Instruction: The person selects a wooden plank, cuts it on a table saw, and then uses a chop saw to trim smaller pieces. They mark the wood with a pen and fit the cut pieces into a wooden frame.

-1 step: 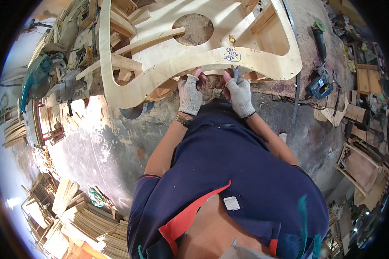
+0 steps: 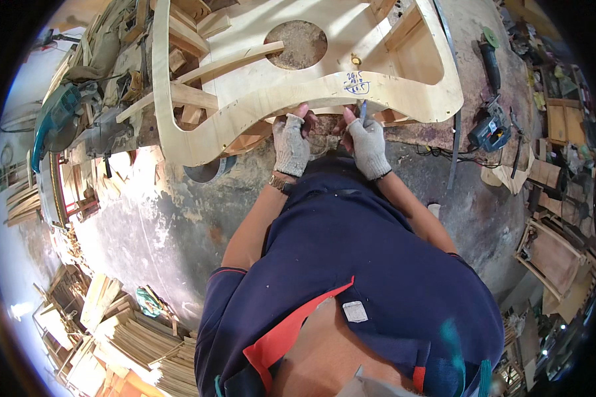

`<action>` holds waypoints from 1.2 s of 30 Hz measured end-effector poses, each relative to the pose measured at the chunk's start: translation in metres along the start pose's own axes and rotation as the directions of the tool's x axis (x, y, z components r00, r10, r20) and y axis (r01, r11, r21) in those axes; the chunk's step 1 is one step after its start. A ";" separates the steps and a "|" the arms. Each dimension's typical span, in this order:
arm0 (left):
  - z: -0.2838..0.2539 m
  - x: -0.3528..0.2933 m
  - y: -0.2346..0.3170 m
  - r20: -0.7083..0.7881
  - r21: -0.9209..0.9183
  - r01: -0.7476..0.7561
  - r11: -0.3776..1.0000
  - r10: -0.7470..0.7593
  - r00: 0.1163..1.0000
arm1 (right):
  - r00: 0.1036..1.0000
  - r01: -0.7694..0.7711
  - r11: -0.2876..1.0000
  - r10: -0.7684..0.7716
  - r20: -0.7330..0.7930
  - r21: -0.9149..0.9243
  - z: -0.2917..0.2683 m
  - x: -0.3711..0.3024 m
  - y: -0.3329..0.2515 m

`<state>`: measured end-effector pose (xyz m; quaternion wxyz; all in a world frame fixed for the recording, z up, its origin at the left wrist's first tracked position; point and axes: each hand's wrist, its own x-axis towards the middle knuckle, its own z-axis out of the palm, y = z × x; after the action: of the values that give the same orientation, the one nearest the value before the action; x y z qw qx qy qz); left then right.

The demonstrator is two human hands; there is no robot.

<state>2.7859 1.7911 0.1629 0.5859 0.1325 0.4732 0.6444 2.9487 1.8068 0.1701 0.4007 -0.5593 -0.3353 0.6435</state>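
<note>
A pale plywood frame [image 2: 271,94] with a curved near rail lies in front of me, with handwritten blue marks on that rail. My left hand [image 2: 291,142], in a grey fingerless glove, is at the rail's near edge. Its thumb points up against the edge and its fingers curl below; what they grip is hidden. To its right, my right hand [image 2: 366,144], gloved the same way, is closed at the same edge. A blue pen [image 2: 363,109] stands up between its thumb and fingers. Inside the frame, a slim curved wooden strip [image 2: 235,64] lies beside a round hole.
A green-disc angle grinder [image 2: 490,63] and a blue jigsaw [image 2: 489,134] with its cord lie at the right. A teal circular saw [image 2: 58,119] is at the far left. Stacked timber [image 2: 139,347] fills the lower left. A long metal strip [image 2: 454,152] passes the frame's right side.
</note>
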 end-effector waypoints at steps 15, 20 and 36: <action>-0.002 0.002 0.001 0.048 0.051 -0.036 0.998 0.034 0.998 | 0.998 -0.037 0.931 0.019 0.054 0.362 -0.002 0.003 0.013; -0.003 0.003 -0.002 0.047 0.026 -0.020 0.999 0.019 0.999 | 0.997 -0.058 0.886 0.032 0.065 0.459 0.001 0.001 0.012; -0.002 0.002 -0.001 0.044 0.027 -0.005 1.000 0.004 0.999 | 0.996 -0.025 0.899 -0.012 0.083 0.438 0.003 0.003 0.012</action>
<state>2.7838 1.7921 0.1601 0.5928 0.1557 0.4687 0.6362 2.9436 1.8040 0.1590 0.4997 -0.4284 -0.1966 0.7268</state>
